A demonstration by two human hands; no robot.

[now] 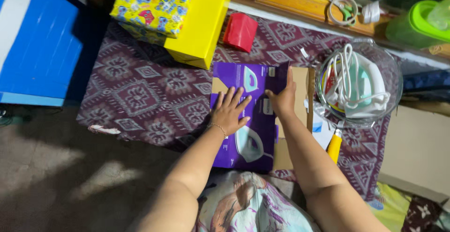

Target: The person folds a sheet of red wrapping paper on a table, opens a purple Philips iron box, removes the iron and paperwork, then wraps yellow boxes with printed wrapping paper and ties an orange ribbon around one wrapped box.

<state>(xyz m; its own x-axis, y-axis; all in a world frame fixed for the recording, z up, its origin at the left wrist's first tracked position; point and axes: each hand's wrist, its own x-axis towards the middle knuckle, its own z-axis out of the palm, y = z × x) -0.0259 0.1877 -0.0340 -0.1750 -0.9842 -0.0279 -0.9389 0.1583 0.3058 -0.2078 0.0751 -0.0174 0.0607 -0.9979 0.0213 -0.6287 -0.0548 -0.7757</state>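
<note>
Head view: patterned maroon cloth (140,96) covers floor beneath purple box (243,119).

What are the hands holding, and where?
The left hand lies flat on the purple box. The right hand pinches its flap edge.

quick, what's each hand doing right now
Left hand: open, flat on the purple box.
Right hand: gripping the box flap.
</note>
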